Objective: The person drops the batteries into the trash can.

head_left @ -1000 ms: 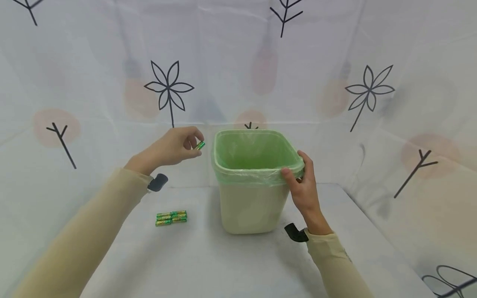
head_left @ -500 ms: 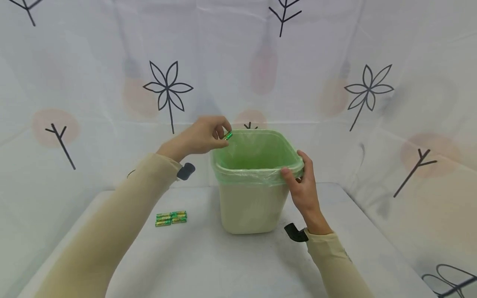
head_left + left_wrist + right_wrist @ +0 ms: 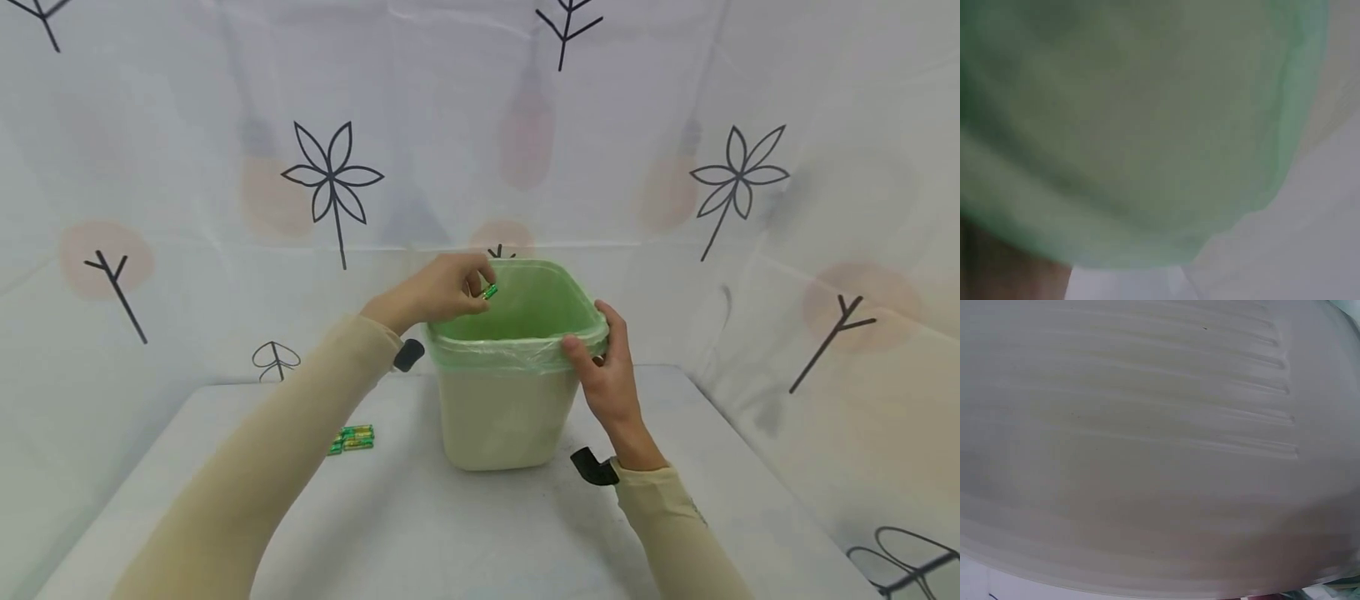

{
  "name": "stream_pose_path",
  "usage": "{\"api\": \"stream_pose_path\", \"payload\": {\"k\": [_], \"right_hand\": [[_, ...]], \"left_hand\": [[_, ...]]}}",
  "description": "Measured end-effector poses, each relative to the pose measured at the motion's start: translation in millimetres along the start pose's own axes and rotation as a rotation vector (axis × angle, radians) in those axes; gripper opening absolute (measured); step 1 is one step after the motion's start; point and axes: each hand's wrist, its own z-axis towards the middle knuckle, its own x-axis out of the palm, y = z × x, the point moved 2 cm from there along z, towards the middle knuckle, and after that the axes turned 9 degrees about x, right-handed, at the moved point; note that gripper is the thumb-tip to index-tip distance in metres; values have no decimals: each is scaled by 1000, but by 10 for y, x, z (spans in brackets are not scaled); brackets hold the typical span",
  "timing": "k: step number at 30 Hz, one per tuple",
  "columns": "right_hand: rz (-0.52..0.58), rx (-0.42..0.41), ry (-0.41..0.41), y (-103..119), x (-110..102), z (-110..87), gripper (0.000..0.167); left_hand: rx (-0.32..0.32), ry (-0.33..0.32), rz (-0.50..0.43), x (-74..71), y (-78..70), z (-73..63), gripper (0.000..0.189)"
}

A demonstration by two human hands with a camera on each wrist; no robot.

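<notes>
A pale trash bin (image 3: pixel 498 421) stands upright, with a thin green bag (image 3: pixel 506 357) lining it and folded over its rim. My left hand (image 3: pixel 442 287) is over the bin's left rim, pinching a small green battery (image 3: pixel 490 292) between thumb and fingers above the opening. My right hand (image 3: pixel 613 392) grips the bin's right front corner, thumb over the rim. The bag (image 3: pixel 1147 156) fills most of the left wrist view, blurred. In the right wrist view, the bin's ribbed wall (image 3: pixel 1147 425) takes up nearly everything. The bin's bottom inside is hidden.
Several green batteries (image 3: pixel 358 437) lie in a group on the white table (image 3: pixel 450 533) left of the bin, partly covered by my left sleeve. A patterned white cloth (image 3: pixel 450 183) hangs behind the table and along its right side.
My left hand has carried the battery rightward, up and then slightly down, from left of the bin to above its opening. The right hand keeps its grip on the rim.
</notes>
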Motion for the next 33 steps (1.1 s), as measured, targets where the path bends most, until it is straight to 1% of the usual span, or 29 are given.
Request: {"api": "stream_pose_path", "payload": {"k": [3, 9, 15, 26, 33], "right_hand": [[-9, 3, -5, 12, 5, 4, 68], [-10, -5, -10, 9, 4, -2, 65], [0, -8, -7, 6, 11, -4, 64], [4, 12, -7, 2, 15, -19, 63], [9, -8, -13, -3, 10, -1, 63]], "left_hand": [[4, 11, -5, 43, 4, 18, 27], [-16, 32, 33, 132, -11, 53, 28], [-8, 58, 63, 196, -27, 73, 28], [-25, 82, 76, 233, -51, 45, 30], [-28, 72, 119, 232, -50, 64, 36]]}}
